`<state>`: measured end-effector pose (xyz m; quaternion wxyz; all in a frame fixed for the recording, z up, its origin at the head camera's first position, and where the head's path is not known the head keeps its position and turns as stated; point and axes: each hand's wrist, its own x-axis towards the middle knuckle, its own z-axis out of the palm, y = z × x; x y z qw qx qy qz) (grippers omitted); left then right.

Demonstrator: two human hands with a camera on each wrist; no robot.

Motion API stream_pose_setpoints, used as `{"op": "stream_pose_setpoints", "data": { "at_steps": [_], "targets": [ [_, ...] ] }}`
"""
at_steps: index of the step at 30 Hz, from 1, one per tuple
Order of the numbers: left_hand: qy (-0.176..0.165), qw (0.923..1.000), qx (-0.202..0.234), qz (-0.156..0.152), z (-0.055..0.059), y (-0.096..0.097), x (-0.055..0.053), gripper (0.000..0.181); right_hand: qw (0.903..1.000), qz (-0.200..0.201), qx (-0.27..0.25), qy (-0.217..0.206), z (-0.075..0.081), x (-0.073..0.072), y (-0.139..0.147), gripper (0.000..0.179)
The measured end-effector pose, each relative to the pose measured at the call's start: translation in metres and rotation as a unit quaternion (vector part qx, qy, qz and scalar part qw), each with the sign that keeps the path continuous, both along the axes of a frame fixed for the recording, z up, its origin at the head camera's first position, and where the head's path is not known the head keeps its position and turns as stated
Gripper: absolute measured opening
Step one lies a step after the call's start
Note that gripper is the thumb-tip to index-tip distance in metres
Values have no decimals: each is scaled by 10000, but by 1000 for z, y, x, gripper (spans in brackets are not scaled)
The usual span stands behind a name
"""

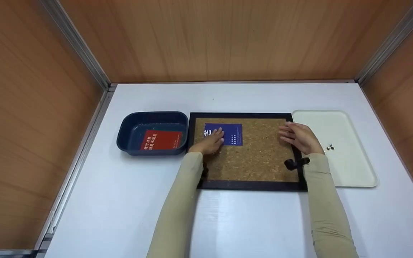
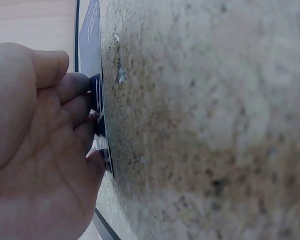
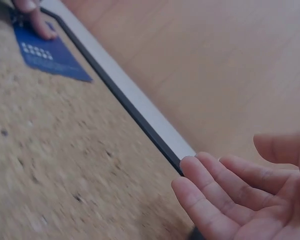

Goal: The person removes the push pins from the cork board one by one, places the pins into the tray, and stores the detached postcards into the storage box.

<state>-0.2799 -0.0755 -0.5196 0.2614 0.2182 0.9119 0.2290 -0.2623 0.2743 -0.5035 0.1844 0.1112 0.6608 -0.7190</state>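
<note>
A blue card [image 1: 233, 133] with white characters lies on the upper left of a black-framed cork board [image 1: 253, 161]. My left hand [image 1: 210, 142] rests on the card's left part, its fingers extended and covering some of the print. The left wrist view shows those fingertips against the card [image 2: 91, 42]. Over the board's right edge hovers my right hand [image 1: 300, 137], fingers loosely extended and nothing between them. In the right wrist view its thumb stands apart from the fingers [image 3: 215, 185].
Left of the board, a dark blue basin [image 1: 152, 152] holds a red card [image 1: 161, 139]. To the right, a pale tray [image 1: 353, 172] carries several small metal pieces [image 1: 330, 147]. Wooden panels [image 1: 228, 39] stand around the back and sides of the white table [image 1: 249, 222].
</note>
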Motion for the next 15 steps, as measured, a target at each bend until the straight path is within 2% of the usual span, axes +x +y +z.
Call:
{"op": "stream_pose_setpoints", "data": {
  "at_steps": [6, 15],
  "targets": [
    [-6, 10000, 4, 1, 0, 1, 0, 53, 9995, -3, -234, -196, -6, -7, -18, 55],
    [10, 10000, 17, 16, 1, 0, 1, 53, 9991, 127, -205, -348, -16, -16, -48, 53]
  ]
}}
